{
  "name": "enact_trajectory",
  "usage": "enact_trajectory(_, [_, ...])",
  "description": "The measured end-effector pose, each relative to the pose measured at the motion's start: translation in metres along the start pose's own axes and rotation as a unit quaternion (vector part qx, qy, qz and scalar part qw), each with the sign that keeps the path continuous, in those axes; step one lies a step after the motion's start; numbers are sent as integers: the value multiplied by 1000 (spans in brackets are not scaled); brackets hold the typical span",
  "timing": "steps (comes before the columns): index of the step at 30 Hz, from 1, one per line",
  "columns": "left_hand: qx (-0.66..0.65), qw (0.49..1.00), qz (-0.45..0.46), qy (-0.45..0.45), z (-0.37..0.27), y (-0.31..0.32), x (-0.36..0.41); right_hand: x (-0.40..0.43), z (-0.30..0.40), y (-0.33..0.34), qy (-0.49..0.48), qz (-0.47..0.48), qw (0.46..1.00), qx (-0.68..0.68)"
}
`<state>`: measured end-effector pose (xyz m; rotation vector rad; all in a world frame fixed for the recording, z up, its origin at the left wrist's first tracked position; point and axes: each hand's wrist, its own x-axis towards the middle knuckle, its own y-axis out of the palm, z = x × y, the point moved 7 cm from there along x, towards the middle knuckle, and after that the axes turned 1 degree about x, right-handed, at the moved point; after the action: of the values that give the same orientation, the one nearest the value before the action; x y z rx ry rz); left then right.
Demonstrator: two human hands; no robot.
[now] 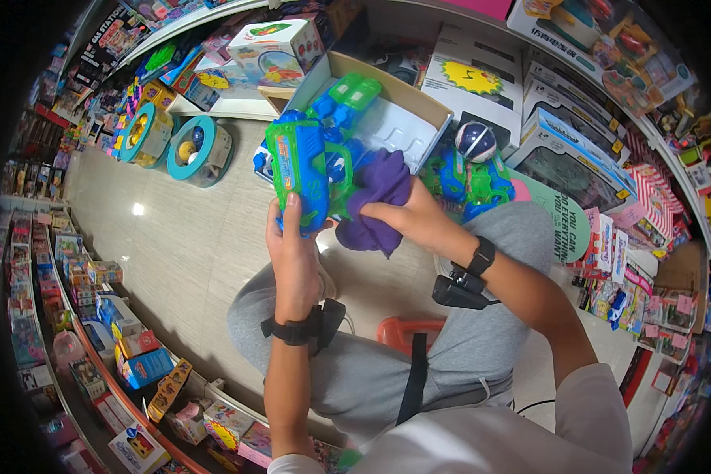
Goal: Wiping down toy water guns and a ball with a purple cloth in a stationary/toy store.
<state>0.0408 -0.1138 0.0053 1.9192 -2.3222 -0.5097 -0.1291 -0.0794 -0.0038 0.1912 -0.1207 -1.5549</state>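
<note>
A blue and green plastic toy water gun (301, 172) is gripped in my left hand (293, 243), its long body pointing up the view. My right hand (412, 213) holds a bunched purple cloth (381, 201) close to the gun's right side. Just beyond both hands lies an open cardboard box (406, 115) with a clear plastic tray inside. Another green and blue toy gun (346, 101) rests over the box's left part. More green and blue toy pieces (471, 183) lie to the right, below a dark ball with white stripes (476, 142).
Teal-rimmed tubs of balls (198, 151) stand on the tiled floor (172, 237) at left. Boxed toys (275, 50) and a white carton (477, 77) fill the shelf ahead. Shelves of packaged goods (118, 314) curve along the lower left. A red plastic stool (406, 332) is under me.
</note>
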Motion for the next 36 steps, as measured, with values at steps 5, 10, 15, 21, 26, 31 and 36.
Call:
enact_trajectory(5, [-54, 997, -48, 21, -6, 2, -1, 0, 15, 3, -56, -39, 996, 56])
enact_trajectory(10, [-84, 995, -57, 12, 1, -4, 1, 0, 18, 4, -66, -28, 995, 66])
enact_trajectory(15, [-80, 996, -44, 5, 0, -2, 1, 1, 15, 0, -51, -19, 998, 44])
enact_trajectory(21, [-19, 1000, 6, 20, 3, 0, 1, -1, 12, -2, -58, -45, 997, 0])
enact_trajectory(26, [-32, 999, -17, 12, 4, -3, 2, -1, 12, -2, -70, -33, 997, -23])
enact_trajectory(31, [-34, 999, -12, 15, 1, -3, 2, -1, 11, 2, -47, 16, 999, -19])
enact_trajectory(36, [-10, 1000, 1, 8, 7, 0, 0, -1, 13, 0, -75, -47, 996, -12])
